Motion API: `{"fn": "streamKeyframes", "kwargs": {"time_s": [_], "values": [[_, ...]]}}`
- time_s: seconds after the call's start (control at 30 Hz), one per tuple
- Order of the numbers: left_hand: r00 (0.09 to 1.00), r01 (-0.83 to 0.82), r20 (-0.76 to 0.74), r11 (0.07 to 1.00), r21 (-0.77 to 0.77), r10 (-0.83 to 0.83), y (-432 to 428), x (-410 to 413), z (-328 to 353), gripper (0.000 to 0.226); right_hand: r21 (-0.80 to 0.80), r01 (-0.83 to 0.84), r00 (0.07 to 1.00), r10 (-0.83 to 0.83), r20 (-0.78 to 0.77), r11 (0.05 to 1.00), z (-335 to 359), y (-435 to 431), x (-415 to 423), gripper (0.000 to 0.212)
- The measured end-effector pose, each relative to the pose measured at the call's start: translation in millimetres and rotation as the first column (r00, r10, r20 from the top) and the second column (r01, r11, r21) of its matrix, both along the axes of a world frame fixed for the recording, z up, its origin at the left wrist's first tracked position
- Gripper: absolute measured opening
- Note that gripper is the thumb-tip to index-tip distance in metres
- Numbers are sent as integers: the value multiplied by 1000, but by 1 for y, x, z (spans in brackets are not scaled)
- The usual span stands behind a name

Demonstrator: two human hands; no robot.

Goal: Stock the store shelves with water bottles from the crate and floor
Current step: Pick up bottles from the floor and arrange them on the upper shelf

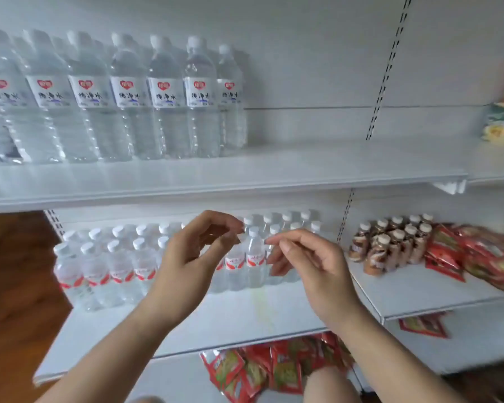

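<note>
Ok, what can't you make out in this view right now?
Head view, the only one:
The crate is outside the frame.
The left hand and right hand hide the mid-row small bottles.
The far-left big bottles are cut by the edge and blurred.
The red packets are blurred, print unreadable.

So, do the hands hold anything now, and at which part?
Nothing. Left hand and right hand are both empty, fingers loosely curled, before the small bottles.

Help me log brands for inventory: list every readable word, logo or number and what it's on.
Large water bottles, upper shelf: red heart logo, dark characters, blurred and seemingly mirrored; unreadable.
Small water bottles, lower shelf: red-banded labels, too blurred.
Brown bottles, red packets: nothing legible.
</note>
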State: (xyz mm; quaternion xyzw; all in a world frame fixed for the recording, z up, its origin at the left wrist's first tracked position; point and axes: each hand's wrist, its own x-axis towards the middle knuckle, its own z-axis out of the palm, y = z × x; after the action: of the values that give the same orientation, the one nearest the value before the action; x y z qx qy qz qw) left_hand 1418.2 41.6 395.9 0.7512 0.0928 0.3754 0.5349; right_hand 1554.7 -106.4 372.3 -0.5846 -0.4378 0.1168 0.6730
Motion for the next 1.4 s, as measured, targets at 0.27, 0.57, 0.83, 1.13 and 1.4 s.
{"fn": "streamKeyframes", "kwargs": {"time_s": [0.27,0.57,0.83,1.13,1.4], "values": [[922,-104,-379,898,-427,-74,-45,-42,-205,12,-430,6,913,-180,-365,903,-195,-42,-45,18],[688,-391,-685,672,-628,-240,-116,-57,-329,17,-831,-12,796,-497,-345,557,-328,-111,-77,10],[691,-67,-579,760,-647,-433,-182,-6,-303,12,-762,211,630,-681,-373,612,-294,-188,-79,12],[614,136,-587,804,-579,-527,-230,2,-294,10,-675,450,483,-795,-366,584,-281,-237,-120,15],[558,279,-587,799,-533,-587,-262,16,-298,14,-629,597,409,-863,-295,498,-254,-266,-126,18]]}}
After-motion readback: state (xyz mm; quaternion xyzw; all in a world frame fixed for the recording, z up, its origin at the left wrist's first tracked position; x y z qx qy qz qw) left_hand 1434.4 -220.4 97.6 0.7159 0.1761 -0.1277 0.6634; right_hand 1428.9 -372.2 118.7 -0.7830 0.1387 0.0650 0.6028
